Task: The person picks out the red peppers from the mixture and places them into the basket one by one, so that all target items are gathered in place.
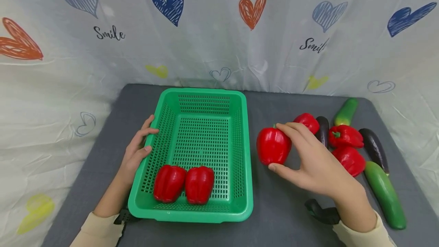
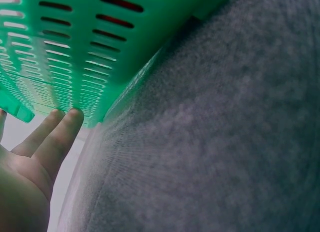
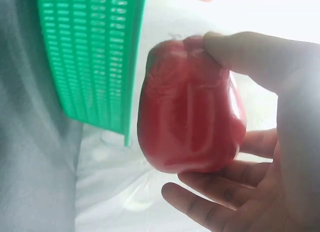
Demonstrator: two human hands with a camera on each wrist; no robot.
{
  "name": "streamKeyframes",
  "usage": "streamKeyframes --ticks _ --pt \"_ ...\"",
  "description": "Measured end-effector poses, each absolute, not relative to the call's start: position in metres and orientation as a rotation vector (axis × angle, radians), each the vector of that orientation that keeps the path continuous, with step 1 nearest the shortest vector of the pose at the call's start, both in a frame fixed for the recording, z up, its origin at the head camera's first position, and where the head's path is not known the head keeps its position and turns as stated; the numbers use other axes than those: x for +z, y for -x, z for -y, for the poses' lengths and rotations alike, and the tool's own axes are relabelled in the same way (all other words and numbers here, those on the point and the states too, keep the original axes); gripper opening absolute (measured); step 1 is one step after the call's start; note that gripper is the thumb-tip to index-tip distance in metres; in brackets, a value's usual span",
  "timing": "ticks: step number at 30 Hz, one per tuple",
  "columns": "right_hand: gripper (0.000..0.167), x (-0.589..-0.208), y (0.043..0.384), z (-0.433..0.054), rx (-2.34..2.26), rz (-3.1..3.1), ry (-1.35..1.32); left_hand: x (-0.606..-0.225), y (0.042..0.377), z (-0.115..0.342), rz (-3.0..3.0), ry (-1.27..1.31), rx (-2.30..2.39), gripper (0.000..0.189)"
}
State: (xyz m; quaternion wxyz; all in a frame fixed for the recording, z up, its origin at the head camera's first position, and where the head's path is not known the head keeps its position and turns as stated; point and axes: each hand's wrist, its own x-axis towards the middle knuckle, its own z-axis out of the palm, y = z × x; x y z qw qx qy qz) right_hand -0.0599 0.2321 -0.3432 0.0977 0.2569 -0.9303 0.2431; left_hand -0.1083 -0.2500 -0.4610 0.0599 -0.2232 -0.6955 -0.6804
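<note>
A glossy red bell pepper (image 1: 273, 146) is held by my right hand (image 1: 313, 159) beside the right side of a green plastic basket (image 1: 249, 170). In the right wrist view, the thumb lies at one end of the pepper (image 3: 190, 111) and the fingers are at the other. My left hand (image 1: 133, 153) holds the basket's left rim, with thumb and fingertips over the edge. Against the outer slotted wall (image 2: 80, 66) rest two more fingers in the left wrist view. Inside the basket, two red bell peppers (image 1: 169, 183) lie side by side at the near end.
Right of my right hand lie three red bell peppers (image 1: 346, 136), two dark eggplants (image 1: 374, 148) and two green cucumber-like vegetables (image 1: 385, 195). Grey cloth (image 1: 274, 216) covers the table. A white curtain (image 1: 212, 41) printed with hearts hangs behind it.
</note>
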Motion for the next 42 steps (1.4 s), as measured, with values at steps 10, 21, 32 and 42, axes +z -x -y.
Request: streamKeyframes --ticks 10,21,32,42 --pt "0.098 -0.336 0.073 -0.214 0.787 2.700 -0.786 -0.462 0.110 0.247 2.101 0.690 -2.038 0.043" --pt "0.093 -0.334 0.082 -0.197 0.873 2.691 -0.875 -0.459 0.110 0.244 2.086 0.711 -2.033 0.042" --pt "0.093 -0.327 0.091 -0.181 0.875 2.684 -0.941 -0.460 0.108 0.248 2.094 0.700 -2.034 0.042" --pt "0.091 -0.320 0.098 -0.167 0.837 2.662 -0.981 -0.459 0.106 0.250 2.084 0.712 -2.068 0.041"
